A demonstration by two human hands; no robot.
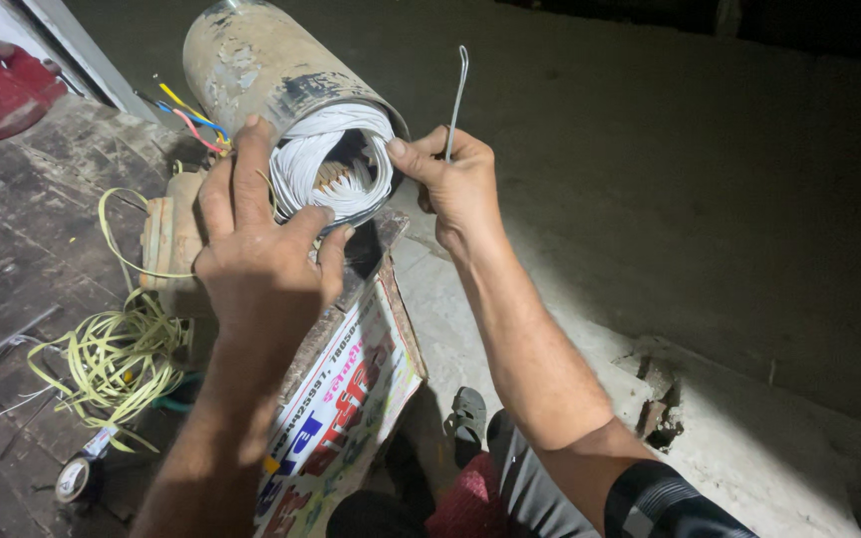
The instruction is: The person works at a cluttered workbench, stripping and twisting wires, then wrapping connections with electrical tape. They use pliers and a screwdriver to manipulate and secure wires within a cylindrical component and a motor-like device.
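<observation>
- Gripping: your left hand [256, 254] lies on the white winding [336, 164], fingers spread over its lower left edge, thumb curled under it; your right hand [455, 184] pinches a thin metal needle [458, 95] between thumb and fingers, thumb tip touching the winding's right edge.
- Far left: red vise [2, 85] at the frame edge, on a dirty bench [42, 199].
- Left, below: loose tangle of yellow cord [117, 359], one strand looping up toward the stator; a tape roll [77, 478] near it at the bottom.
- Centre: winding bulges out of the open end of a worn metal stator [251, 65], which lies tilted, mouth toward you, propped on a board [356, 289].
- Coloured leads [191, 120] (yellow, red, blue) come out just left of the stator.
- Printed sign [341, 408] hangs below the board, between your forearms.
- Needle stands upright, looped end up, just right of the stator mouth.
- Right: bare concrete floor [710, 199], dark beyond.
</observation>
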